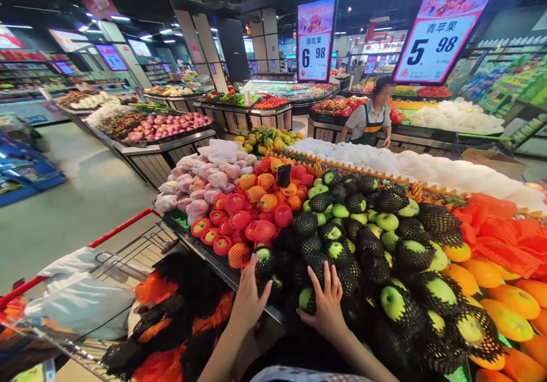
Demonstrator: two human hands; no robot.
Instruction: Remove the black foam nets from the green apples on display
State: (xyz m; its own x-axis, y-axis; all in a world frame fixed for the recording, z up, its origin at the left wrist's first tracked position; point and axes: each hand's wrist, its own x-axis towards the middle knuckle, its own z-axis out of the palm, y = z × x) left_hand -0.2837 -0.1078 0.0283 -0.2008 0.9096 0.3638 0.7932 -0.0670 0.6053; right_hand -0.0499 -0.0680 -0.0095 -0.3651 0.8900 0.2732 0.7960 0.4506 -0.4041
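Note:
Both hands reach over the near edge of a heap of green apples (387, 221), many wrapped in black foam nets. My left hand (249, 298) is open, thumb apart from the fingers, beside a netted green apple (264, 261) at the heap's left front. To its right, my right hand (325, 308) has its fingers spread over the black nets. Next to its thumb and index finger lies a green apple (305, 299) in a net; whether the fingers press on it, I cannot tell. Neither hand visibly lifts anything.
Red-netted apples (260, 231) and pale wrapped fruit (205, 185) fill the stand's left. Oranges (513, 299) and a red net pile (491, 228) lie right. A shopping cart (123, 222) holding black and orange nets stands at left. Behind white-wrapped fruit (423, 168), a person in an apron (371, 121) bends.

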